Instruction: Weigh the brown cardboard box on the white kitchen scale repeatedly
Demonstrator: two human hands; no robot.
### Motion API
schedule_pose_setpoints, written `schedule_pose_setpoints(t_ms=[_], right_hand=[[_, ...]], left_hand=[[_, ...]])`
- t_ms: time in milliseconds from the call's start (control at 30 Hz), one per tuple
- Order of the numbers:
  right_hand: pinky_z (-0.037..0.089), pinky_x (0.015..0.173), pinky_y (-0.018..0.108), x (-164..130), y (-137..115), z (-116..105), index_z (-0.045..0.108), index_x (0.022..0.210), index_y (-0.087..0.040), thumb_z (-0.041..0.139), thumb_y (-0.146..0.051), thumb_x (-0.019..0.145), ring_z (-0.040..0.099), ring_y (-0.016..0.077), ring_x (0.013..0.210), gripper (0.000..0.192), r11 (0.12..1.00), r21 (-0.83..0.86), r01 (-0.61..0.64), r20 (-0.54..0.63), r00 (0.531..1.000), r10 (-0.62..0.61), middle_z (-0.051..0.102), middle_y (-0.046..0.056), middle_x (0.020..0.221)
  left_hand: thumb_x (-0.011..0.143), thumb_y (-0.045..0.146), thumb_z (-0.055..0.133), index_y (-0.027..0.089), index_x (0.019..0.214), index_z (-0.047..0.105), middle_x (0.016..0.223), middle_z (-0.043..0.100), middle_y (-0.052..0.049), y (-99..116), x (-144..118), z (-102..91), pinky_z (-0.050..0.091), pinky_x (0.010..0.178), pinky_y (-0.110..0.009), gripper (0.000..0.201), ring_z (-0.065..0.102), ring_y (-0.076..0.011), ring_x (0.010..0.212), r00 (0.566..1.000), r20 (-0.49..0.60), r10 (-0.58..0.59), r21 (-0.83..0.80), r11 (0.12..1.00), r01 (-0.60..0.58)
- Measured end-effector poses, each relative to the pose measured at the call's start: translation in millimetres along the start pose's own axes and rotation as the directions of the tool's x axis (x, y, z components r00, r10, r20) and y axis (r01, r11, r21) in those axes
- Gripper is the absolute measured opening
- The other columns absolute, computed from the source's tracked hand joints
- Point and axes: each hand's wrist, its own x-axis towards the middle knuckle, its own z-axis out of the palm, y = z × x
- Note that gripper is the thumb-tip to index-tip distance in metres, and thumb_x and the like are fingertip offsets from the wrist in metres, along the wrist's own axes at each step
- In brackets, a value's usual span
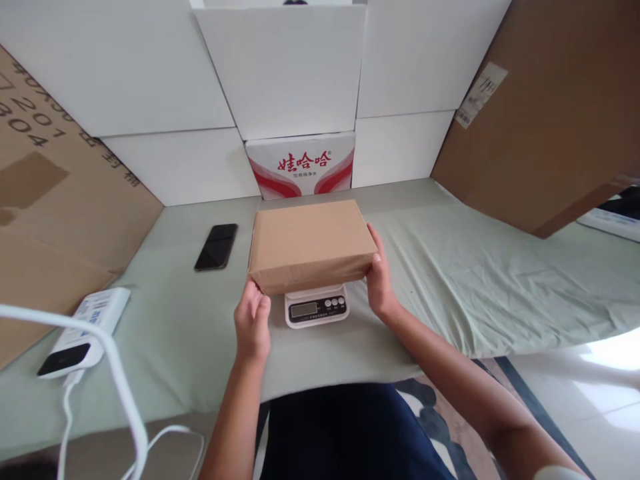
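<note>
A plain brown cardboard box rests on a small white digital scale, whose display and buttons show below the box's front edge. My left hand touches the box's near left corner with its fingertips. My right hand is pressed flat against the box's right side, thumb along its edge. Both hands hold the box from its two ends.
A black phone lies left of the box on the pale green cloth-covered table. A white power bank with a white cable sits at the near left. White boxes and brown cardboard sheets line the back and sides.
</note>
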Motion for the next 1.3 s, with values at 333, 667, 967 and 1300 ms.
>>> schedule_pose_setpoints(t_ms=[333, 667, 967, 1300], right_hand=[[0.023, 0.133, 0.054, 84.2, -17.2, 31.4, 0.036, 0.155, -0.039, 0.054, -0.069, 0.090, 0.028, 0.0280, 0.160, 0.074, 0.946, -0.097, 0.309, 0.062, 0.951, -0.304, 0.036, -0.005, 0.168], [0.019, 0.134, 0.046, 123.9, 70.8, 23.5, 0.037, 0.154, -0.030, 0.061, -0.070, 0.083, 0.035, 0.0237, 0.156, 0.085, 0.964, -0.137, 0.228, 0.051, 0.973, -0.223, 0.042, 0.002, 0.165], [0.017, 0.134, 0.051, 134.3, 84.2, 19.0, 0.036, 0.154, -0.028, 0.059, -0.076, 0.082, 0.034, 0.0298, 0.156, 0.089, 0.958, -0.161, 0.237, 0.082, 0.971, -0.227, 0.040, 0.006, 0.166], [0.018, 0.133, 0.055, 132.6, 88.6, 16.0, 0.032, 0.156, -0.029, 0.056, -0.073, 0.086, 0.027, 0.0305, 0.159, 0.086, 0.962, -0.183, 0.204, 0.062, 0.979, -0.195, 0.034, 0.007, 0.169]], left_hand=[[0.087, 0.053, 0.069, 0.024, 0.113, 0.059, 0.115, 0.068, -0.009, -1.7, 121.2, 10.5, 0.049, 0.104, -0.045, 0.040, 0.067, -0.0255, 0.112, 0.979, -0.056, 0.197, -0.128, 0.971, -0.203], [0.074, 0.074, 0.069, 0.020, 0.113, 0.054, 0.117, 0.065, -0.013, -92.8, 148.4, 29.9, 0.049, 0.101, -0.041, 0.068, 0.065, -0.0254, 0.116, 0.993, -0.095, -0.063, -0.170, 0.984, 0.046], [0.081, 0.071, 0.065, 0.022, 0.113, 0.056, 0.117, 0.067, -0.010, -98.3, 150.0, 30.2, 0.052, 0.097, -0.036, 0.059, 0.067, -0.0224, 0.114, 0.985, -0.115, -0.126, -0.208, 0.973, 0.100], [0.080, 0.070, 0.066, 0.025, 0.120, 0.059, 0.140, 0.063, -0.014, -93.7, 146.1, 23.2, 0.044, 0.114, -0.042, 0.060, 0.059, -0.0257, 0.135, 0.974, -0.148, -0.171, -0.222, 0.966, 0.136]])
